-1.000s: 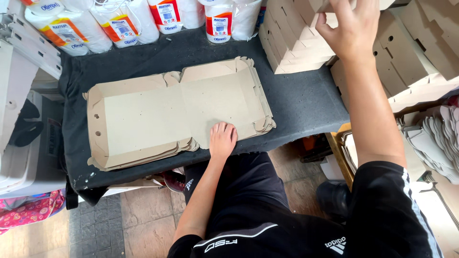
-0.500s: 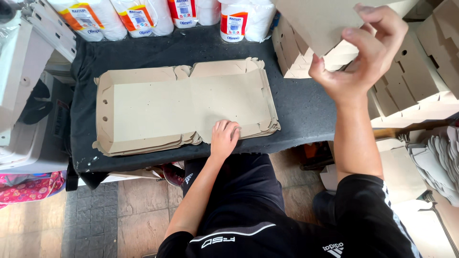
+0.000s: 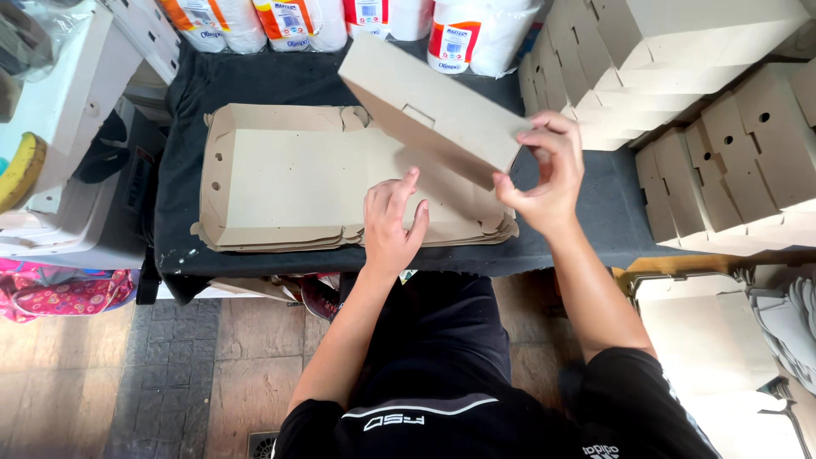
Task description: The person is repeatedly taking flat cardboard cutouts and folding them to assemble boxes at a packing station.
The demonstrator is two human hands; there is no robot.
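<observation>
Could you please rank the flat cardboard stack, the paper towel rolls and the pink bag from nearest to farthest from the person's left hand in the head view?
From the left hand:
1. Flat cardboard stack, directly under the hand on the table.
2. Paper towel rolls, at the table's back edge.
3. Pink bag, far left, below table level.

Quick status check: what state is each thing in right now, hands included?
Folded cardboard box: closed, tilted, held above the table.
Right hand: gripping the box's near corner.
Left hand: flat on the stack.
Stack of flat box blanks: unfolded, lying on the dark table.
Finished boxes: folded, stacked at right.
Paper towel rolls: wrapped, upright.
</observation>
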